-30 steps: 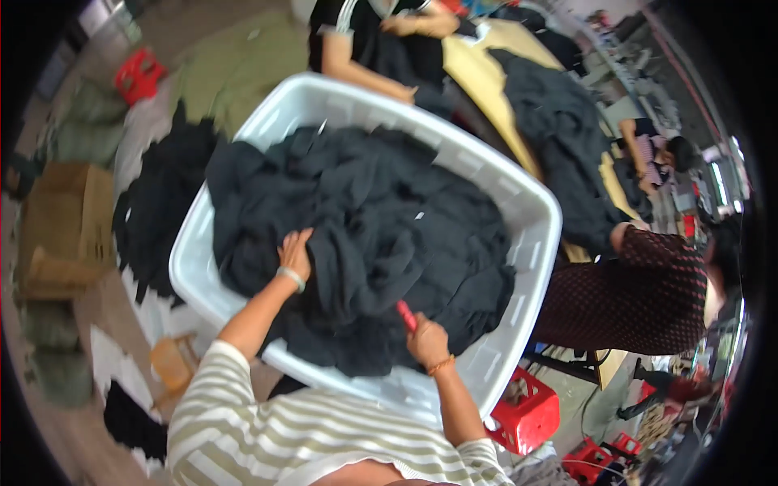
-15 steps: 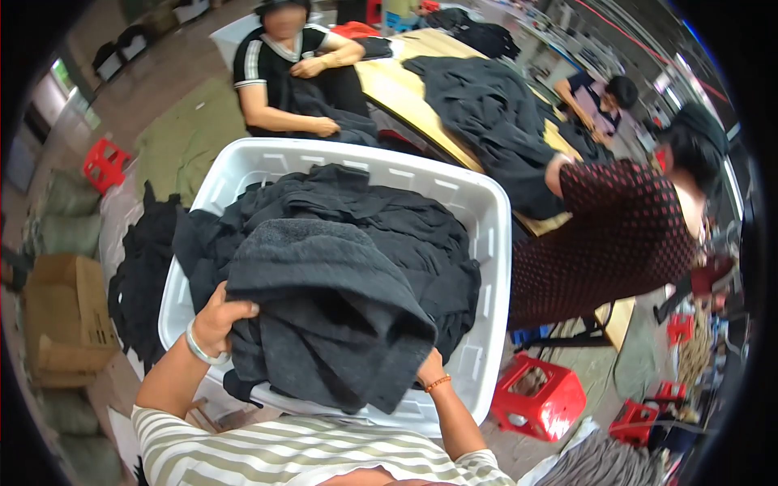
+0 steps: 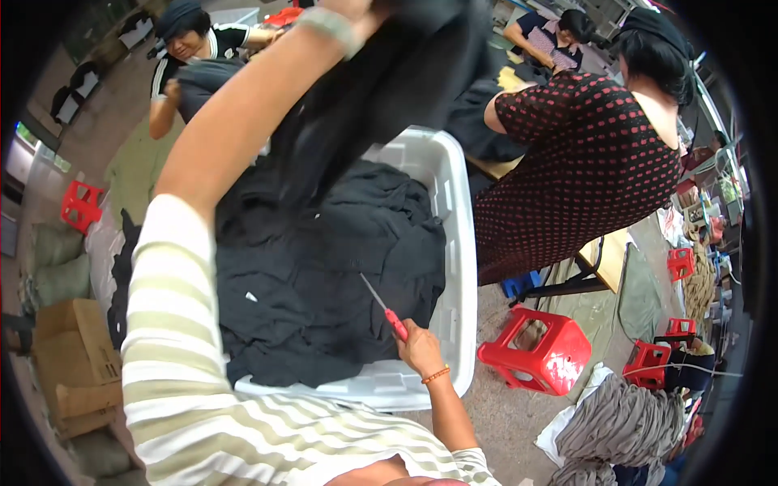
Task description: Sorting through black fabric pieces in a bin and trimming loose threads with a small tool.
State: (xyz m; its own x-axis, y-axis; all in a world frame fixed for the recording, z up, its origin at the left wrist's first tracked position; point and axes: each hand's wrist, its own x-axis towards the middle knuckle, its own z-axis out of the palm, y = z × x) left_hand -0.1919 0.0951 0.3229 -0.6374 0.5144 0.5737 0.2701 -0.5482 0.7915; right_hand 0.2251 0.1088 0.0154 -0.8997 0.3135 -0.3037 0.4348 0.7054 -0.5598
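My left hand (image 3: pixel 350 11) is raised to the top edge of the view, partly cut off and smeared by motion. A dark garment (image 3: pixel 377 89) hangs from it, blurred, over the far side of a white plastic tub (image 3: pixel 460 219). In my right hand (image 3: pixel 421 350), closed near the tub's near right side, is a red-handled tool with a thin metal shaft (image 3: pixel 392 319); its tip points up and left over the cloth. Folded black garments (image 3: pixel 324 283) fill the tub, with a small white tag (image 3: pixel 251 296) on them.
Across the tub, a person (image 3: pixel 194 49) holds dark cloth. At right stands a person in a dotted dress (image 3: pixel 583 170) by a work table. A red stool (image 3: pixel 539 350) is right of the tub. Cardboard box (image 3: pixel 77 356) at left; grey cloth pile (image 3: pixel 620 421) at lower right.
My left hand has lifted the dark garment up and away from above the tub. My right hand has come out from behind it, showing the red-handled tool. The view has shifted.
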